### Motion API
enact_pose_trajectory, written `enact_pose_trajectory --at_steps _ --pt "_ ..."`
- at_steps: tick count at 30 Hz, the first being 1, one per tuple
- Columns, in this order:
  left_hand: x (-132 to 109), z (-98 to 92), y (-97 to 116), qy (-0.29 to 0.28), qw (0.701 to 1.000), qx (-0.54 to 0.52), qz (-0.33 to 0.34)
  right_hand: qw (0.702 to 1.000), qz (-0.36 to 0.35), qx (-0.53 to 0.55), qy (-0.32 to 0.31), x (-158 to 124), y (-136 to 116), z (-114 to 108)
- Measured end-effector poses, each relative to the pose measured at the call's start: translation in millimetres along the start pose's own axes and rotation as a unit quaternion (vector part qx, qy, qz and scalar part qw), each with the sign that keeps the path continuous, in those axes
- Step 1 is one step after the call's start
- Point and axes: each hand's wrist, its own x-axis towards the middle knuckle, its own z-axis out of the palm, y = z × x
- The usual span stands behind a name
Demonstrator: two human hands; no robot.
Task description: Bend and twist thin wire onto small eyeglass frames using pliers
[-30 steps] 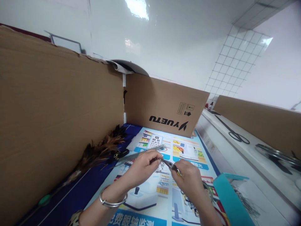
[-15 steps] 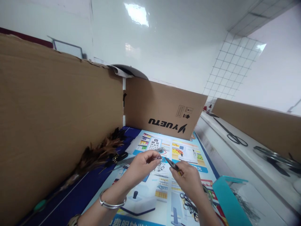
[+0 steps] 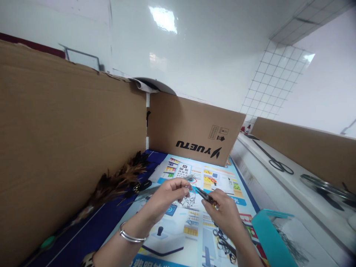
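My right hand [image 3: 222, 207] is closed round needle-nose pliers [image 3: 204, 193], whose dark jaws point up and left. Across from the tips, my left hand [image 3: 171, 191] has thumb and forefinger pinched on a thin wire [image 3: 190, 188]; most of that small piece is hidden by the fingers. A small gap separates the plier tips from the left fingertips. Just beneath lies a tangle of bent wires [image 3: 189, 202] on the printed sheet. Beyond the left fingers sits a bundle of thin straight wires [image 3: 191, 177].
Cardboard panels [image 3: 191, 111] wall the left and back. A feather duster [image 3: 119, 178] lies at left. Several dark scissor-like tools [image 3: 222, 241] lie by my right forearm. A teal box [image 3: 274, 237] with thin wires stands at right, below a ledge holding large scissors [image 3: 278, 165].
The pliers and right hand have shifted very slightly down and right. My left hand stays pinched, its fingers turned a little. The view has moved slightly.
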Motion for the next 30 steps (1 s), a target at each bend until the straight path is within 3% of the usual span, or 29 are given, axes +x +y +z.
enact_pose_trajectory --at_steps 15,30 --pt "-0.8 0.9 1.1 -0.041 0.998 -0.053 -0.022 0.996 0.001 0.072 -0.043 0.1 -7.1 -7.2" --pt "-0.7 2.8 2.8 -0.040 0.999 -0.022 -0.016 0.998 -0.001 0.037 -0.060 -0.7 -5.6 -1.6"
